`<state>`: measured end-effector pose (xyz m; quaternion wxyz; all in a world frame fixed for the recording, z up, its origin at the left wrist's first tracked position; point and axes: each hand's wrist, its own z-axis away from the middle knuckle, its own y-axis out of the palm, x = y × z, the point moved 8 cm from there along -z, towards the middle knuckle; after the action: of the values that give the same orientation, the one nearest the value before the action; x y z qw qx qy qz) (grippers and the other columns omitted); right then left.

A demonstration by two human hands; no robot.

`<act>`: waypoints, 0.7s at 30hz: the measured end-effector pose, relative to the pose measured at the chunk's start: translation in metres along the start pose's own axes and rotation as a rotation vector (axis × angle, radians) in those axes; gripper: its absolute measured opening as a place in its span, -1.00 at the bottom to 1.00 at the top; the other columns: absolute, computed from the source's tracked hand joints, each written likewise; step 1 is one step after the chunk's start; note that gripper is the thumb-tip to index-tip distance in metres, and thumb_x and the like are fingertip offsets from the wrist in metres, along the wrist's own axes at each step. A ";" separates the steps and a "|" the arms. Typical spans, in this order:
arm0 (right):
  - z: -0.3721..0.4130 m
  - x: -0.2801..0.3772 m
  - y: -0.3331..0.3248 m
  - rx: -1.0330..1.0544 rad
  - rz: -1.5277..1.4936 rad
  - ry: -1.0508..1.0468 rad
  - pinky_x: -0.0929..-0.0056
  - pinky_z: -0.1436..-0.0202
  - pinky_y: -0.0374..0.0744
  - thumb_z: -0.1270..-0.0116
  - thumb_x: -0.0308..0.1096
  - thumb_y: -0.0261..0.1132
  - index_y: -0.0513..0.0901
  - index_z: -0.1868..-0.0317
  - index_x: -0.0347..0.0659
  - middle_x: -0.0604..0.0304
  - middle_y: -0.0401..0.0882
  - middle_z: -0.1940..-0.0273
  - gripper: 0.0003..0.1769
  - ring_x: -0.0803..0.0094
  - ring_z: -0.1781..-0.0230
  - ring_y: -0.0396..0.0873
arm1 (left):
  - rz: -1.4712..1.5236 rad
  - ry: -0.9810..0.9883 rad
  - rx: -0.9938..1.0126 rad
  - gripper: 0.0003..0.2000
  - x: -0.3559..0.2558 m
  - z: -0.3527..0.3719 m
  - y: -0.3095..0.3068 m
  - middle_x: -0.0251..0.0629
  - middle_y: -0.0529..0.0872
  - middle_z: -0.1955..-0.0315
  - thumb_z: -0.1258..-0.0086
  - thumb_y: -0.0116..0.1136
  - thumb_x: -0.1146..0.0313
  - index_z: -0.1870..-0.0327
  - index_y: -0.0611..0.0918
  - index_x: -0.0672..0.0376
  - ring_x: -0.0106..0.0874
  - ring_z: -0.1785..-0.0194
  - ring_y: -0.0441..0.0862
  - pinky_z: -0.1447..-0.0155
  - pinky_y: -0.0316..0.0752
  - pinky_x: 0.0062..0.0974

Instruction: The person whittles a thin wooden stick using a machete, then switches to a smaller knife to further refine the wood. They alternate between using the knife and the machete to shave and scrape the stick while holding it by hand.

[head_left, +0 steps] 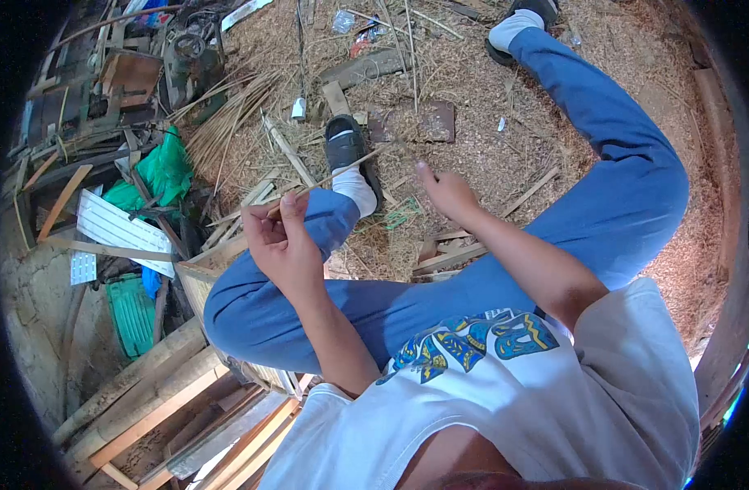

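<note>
I sit with blue trousers and black shoes, knees bent over a floor of wood shavings. My left hand point(283, 243) pinches a thin bamboo strip point(342, 171) between thumb and fingers; the strip runs up and to the right past my left shoe point(347, 149). My right hand point(445, 189) hovers above my right knee, fingers curled, thumb raised, close to the strip's far end. Whether it touches the strip is unclear.
Bamboo poles point(138, 388) and wooden slats lie at lower left. A bundle of thin strips point(227, 122), a green bag point(164, 171) and a white ridged panel point(121, 229) sit to the left. Scrap boards point(366, 69) lie ahead among shavings.
</note>
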<state>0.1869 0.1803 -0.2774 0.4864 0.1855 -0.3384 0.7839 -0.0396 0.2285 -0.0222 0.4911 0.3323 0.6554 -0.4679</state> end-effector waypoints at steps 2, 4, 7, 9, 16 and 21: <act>-0.015 -0.022 0.000 -0.024 -0.010 0.092 -0.15 -0.09 0.59 -0.58 0.35 -0.15 0.77 0.24 -0.44 -0.34 0.72 0.31 -0.07 -0.29 0.15 0.72 | 0.029 -0.001 -0.019 -0.82 -0.003 0.000 0.006 -0.13 0.73 0.26 -0.57 0.23 0.51 0.20 0.43 0.24 -0.39 0.14 0.78 -0.04 0.78 -0.37; -0.017 -0.023 -0.001 0.009 -0.056 0.133 -0.17 -0.12 0.57 -0.58 0.35 -0.16 0.77 0.23 -0.44 -0.36 0.72 0.29 -0.07 -0.30 0.13 0.71 | 0.019 0.007 -0.047 -0.81 -0.004 0.002 0.008 -0.12 0.72 0.27 -0.58 0.20 0.52 0.22 0.40 0.24 -0.42 0.13 0.77 -0.08 0.77 -0.39; -0.019 -0.016 0.005 -0.007 -0.058 0.074 -0.19 -0.12 0.56 -0.57 0.35 -0.16 0.77 0.22 -0.43 -0.36 0.72 0.26 -0.08 -0.31 0.12 0.70 | 0.000 0.026 -0.074 -0.83 -0.003 0.002 0.009 -0.12 0.71 0.25 -0.58 0.21 0.52 0.17 0.41 0.25 -0.41 0.14 0.77 -0.08 0.78 -0.38; -0.016 -0.003 0.007 -0.019 -0.063 0.010 -0.20 -0.11 0.56 -0.57 0.34 -0.14 0.77 0.21 -0.42 -0.35 0.72 0.25 -0.10 -0.31 0.11 0.70 | -0.014 0.036 -0.086 -0.83 -0.004 0.003 0.009 -0.12 0.71 0.25 -0.57 0.21 0.52 0.12 0.41 0.25 -0.41 0.14 0.77 -0.08 0.78 -0.39; 0.014 0.044 -0.002 -0.062 -0.117 -0.245 -0.06 0.13 0.56 -0.59 0.26 -0.01 0.72 0.28 -0.36 -0.21 0.67 0.41 -0.23 -0.18 0.31 0.66 | -0.068 0.200 -0.133 -0.75 -0.012 0.007 0.013 -0.15 0.66 0.27 -0.56 0.18 0.57 -0.03 0.33 0.21 -0.43 0.19 0.76 0.05 0.79 -0.47; 0.025 0.056 -0.008 0.035 -0.141 -0.210 -0.15 0.05 0.59 -0.58 0.25 -0.01 0.74 0.25 -0.35 -0.28 0.71 0.30 -0.24 -0.27 0.20 0.69 | -0.036 0.227 -0.132 -0.74 -0.012 0.006 0.017 -0.13 0.65 0.25 -0.56 0.16 0.61 -0.04 0.32 0.21 -0.43 0.22 0.75 0.10 0.77 -0.50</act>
<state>0.1668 0.2006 -0.2221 0.4988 0.2982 -0.3599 0.7299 -0.0192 0.2284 -0.0165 0.4262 0.3382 0.7419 -0.3918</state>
